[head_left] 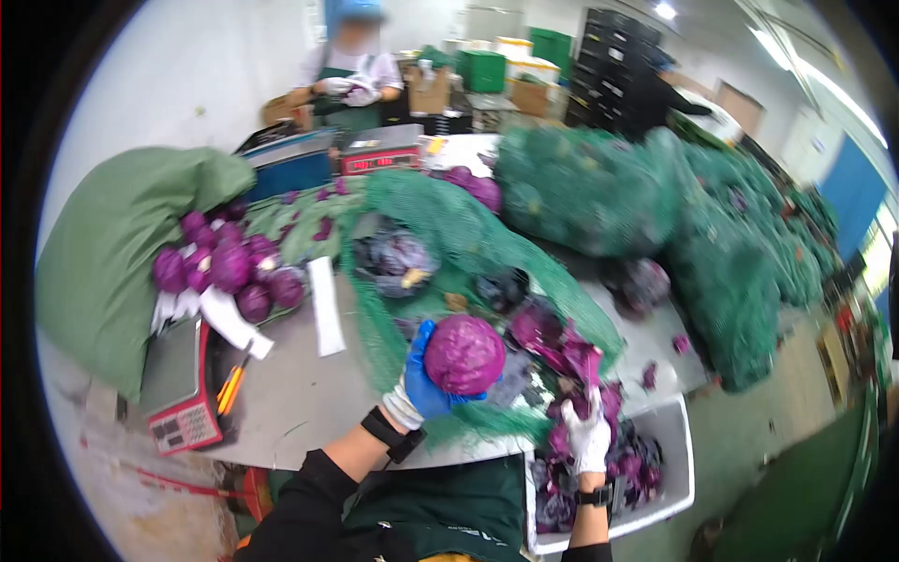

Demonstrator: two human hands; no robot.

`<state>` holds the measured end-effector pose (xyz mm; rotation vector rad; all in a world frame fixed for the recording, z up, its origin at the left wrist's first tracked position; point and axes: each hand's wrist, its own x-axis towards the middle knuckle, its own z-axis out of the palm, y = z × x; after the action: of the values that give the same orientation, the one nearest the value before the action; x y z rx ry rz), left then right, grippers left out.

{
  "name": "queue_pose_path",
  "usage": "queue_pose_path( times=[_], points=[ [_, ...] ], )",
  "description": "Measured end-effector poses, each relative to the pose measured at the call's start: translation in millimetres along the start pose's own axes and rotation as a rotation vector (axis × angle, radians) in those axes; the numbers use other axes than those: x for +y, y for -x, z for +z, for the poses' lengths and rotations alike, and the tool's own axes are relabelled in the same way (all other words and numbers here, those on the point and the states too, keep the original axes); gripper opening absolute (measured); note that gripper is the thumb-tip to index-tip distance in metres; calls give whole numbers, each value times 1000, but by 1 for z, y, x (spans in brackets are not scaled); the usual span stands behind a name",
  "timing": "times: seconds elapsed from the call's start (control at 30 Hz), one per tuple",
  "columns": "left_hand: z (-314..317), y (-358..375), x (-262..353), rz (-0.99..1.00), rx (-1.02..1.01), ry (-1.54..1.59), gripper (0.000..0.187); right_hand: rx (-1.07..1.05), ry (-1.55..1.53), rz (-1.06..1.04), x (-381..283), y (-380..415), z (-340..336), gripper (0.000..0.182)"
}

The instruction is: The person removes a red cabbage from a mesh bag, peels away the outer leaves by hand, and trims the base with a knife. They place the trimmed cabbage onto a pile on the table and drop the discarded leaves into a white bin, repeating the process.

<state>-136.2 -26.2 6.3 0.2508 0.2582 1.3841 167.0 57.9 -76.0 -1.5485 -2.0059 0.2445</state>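
My left hand (426,379), in a blue glove, is wrapped round a purple cabbage (464,355) above the near edge of the table. To its right, my right hand (588,433), in a white glove, grips loose purple leaves (579,361) over a white box (682,450) that holds torn leaves. Behind both hands lies an open green net bag (468,220) with a dark, leafy cabbage (393,259) inside it. More loose leaves lie on the net between my hands.
Several purple cabbages (229,266) sit at the left by a green sack (103,253). A red scale (178,393) and orange pens (230,390) are near the left edge. Full net bags (590,192) fill the right. A person (361,70) stands across the table.
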Motion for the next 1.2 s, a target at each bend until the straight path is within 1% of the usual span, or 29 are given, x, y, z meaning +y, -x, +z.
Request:
queue_pose_path(
  times=[0.03, 0.07, 0.1, 0.17, 0.23, 0.3, 0.33, 0.37, 0.43, 0.5, 0.53, 0.57, 0.63, 0.67, 0.7, 0.73, 0.77, 0.8, 0.83, 0.9, 0.93, 0.97, 1.0, 1.03, 1.07, 1.1, 1.13, 1.17, 1.2],
  points=[
    [0, 10, 25, 53, -18, 19, 83, -165, 54, 134, -8, 2, 1, 88],
    [12, 22, 50, 107, -9, 83, 84, -190, 70, 163, -12, 7, 4, 89],
    [13, 34, 80, 215, 42, -50, 79, -212, 91, 198, -13, 10, 8, 90],
    [8, 56, 140, 389, 165, -177, 75, -232, 123, 272, -9, 8, 17, 91],
    [-10, 65, 197, 544, 289, -188, 71, -186, 181, 190, 2, 9, 28, 92],
    [-31, 71, 250, 600, 407, -197, 70, -165, 232, 171, 4, 9, 32, 88],
    [-54, 70, 279, 622, 478, -120, 69, -169, 250, 181, 4, 9, 34, 87],
    [-76, 71, 306, 609, 494, -92, 64, -171, 269, 194, 3, 9, 34, 85],
    [-114, 67, 350, 741, 617, -137, 57, -135, 274, 167, 0, 8, 35, 81],
    [-160, 57, 388, 884, 585, -209, 50, -184, 324, 188, 1, 8, 34, 78],
    [-166, 53, 398, 931, 678, -127, 41, -191, 338, 189, 2, 8, 34, 76],
    [-207, 35, 424, 1022, 378, -198, 34, -208, 365, 197, -1, 7, 34, 77],
    [-112, 9, 359, 1114, 805, -555, 30, -209, 365, 199, 2, 7, 36, 77],
    [-110, -8, 347, 1011, 596, -736, 36, -240, 338, 238, -6, 5, 32, 76],
    [-81, -20, 320, 817, 492, -842, 33, -243, 345, 247, -7, 3, 31, 76],
    [-80, -39, 305, 659, 481, -1029, 28, -242, 333, 228, -5, 3, 31, 76],
    [-79, -59, 286, 593, 567, -1307, 28, -239, 320, 208, -2, 4, 31, 76],
    [-44, -65, 266, 449, 670, -1837, 33, -186, 303, 189, 1, 5, 29, 71],
    [-69, -85, 266, 482, 651, -2049, 38, -185, 307, 195, 5, 7, 23, 71],
    [-77, -111, 251, 553, 836, -2121, 37, -165, 362, 200, 24, 8, 8, 72],
    [-86, -121, 244, 592, 812, -2133, 38, -54, 335, 179, 48, 12, 3, 71],
    [-93, -127, 234, 633, 789, -2143, 40, -145, 403, 442, 45, 7, -18, 71],
    [-71, -119, 219, 579, 864, -2160, 41, 12, 372, 435, 77, 15, -23, 71],
    [-64, -112, 201, 681, 842, -2230, 42, 171, 341, 425, 105, 26, -27, 71],
    [-47, -98, 177, 662, 796, -2316, 43, 159, 341, 537, 82, 22, -45, 66],
    [-37, -96, 171, 593, 779, -2298, 44, 145, 341, 653, 54, 19, -65, 62],
    [-16, -64, 132, 540, 479, -2616, 45, 272, 326, 561, 121, 22, -56, 60],
    [-29, -53, 112, 741, 332, -2748, 49, 292, -46, 541, 122, 18, -56, 44],
    [-23, -41, 95, 617, 358, -2710, 52, 169, -30, 475, 99, 10, -65, 39]
  ],
)
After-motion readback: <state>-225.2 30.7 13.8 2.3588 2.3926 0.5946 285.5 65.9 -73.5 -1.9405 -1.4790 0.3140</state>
